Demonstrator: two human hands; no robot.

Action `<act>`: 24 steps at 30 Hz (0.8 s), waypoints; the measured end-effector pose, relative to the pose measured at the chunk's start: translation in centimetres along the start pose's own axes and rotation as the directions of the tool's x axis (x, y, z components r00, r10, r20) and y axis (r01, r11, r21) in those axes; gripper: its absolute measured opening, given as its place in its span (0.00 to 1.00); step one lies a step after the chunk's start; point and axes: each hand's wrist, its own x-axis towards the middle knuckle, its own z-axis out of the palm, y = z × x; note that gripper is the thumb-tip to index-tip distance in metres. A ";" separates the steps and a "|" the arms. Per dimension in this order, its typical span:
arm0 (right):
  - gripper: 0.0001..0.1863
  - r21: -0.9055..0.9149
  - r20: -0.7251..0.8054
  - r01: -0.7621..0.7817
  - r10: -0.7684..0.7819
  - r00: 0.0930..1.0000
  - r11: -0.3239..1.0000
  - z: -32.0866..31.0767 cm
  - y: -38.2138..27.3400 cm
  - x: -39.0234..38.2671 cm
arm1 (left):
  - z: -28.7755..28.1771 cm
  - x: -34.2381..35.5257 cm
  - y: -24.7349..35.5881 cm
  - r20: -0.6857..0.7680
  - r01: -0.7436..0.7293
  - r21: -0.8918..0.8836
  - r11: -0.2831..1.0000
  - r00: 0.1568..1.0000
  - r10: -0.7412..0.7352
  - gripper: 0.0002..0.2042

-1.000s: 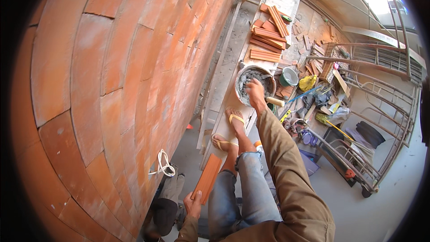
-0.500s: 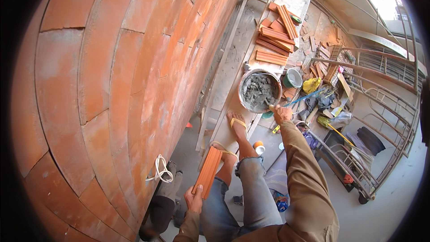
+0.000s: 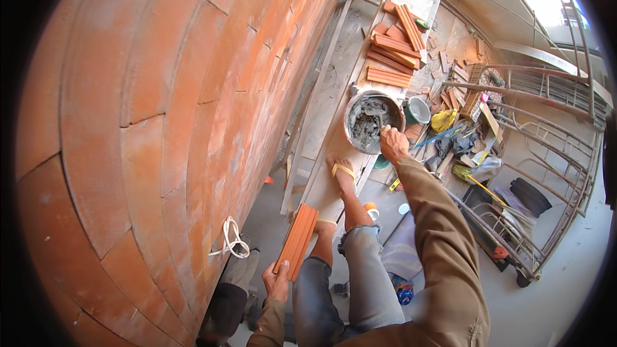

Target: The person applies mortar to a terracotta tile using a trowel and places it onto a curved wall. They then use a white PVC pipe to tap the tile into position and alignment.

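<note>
Left hand [image 3: 277,284] clamped on 1 grooved tile [image 3: 300,240], tile held low beside the left leg [image 3: 315,283], right hand [image 3: 394,144] closed round a tool [image 3: 384,127] at the bucket [image 3: 347,130] of grey mortar [image 3: 365,132], more tiles [image 3: 389,76] lying beyond.

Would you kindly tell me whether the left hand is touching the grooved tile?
Touching: the head view shows the left hand gripping the grooved tile, thumb on top.

Clearance abt. bucket [image 3: 348,133]: tiles [image 3: 389,77] block 12 o'clk; pail [image 3: 409,115], 2–3; foot [image 3: 342,168], 7; gap to wall [image 3: 212,122] open, 9.
</note>
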 end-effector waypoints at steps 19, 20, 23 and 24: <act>0.14 0.243 0.167 -0.239 0.202 0.965 0.940 3.9 0.7 2.6 | 1.4 1.5 0.7 0.037 0.060 -0.009 0.998 0.998 -0.059 0.11; 0.14 0.229 0.202 0.003 -0.051 0.978 0.973 3.2 3.4 2.8 | 1.7 1.4 1.1 0.063 0.061 -0.018 0.998 0.996 -0.059 0.11; 0.11 0.199 0.169 0.285 -0.319 0.932 0.938 -1.3 3.9 1.4 | 1.4 0.2 0.1 0.006 0.061 -0.009 0.998 0.998 -0.061 0.11; 0.13 0.152 0.134 0.245 -0.265 0.955 0.958 -2.2 2.6 -0.5 | 1.3 -0.1 0.2 0.006 0.061 0.001 0.998 0.998 -0.061 0.11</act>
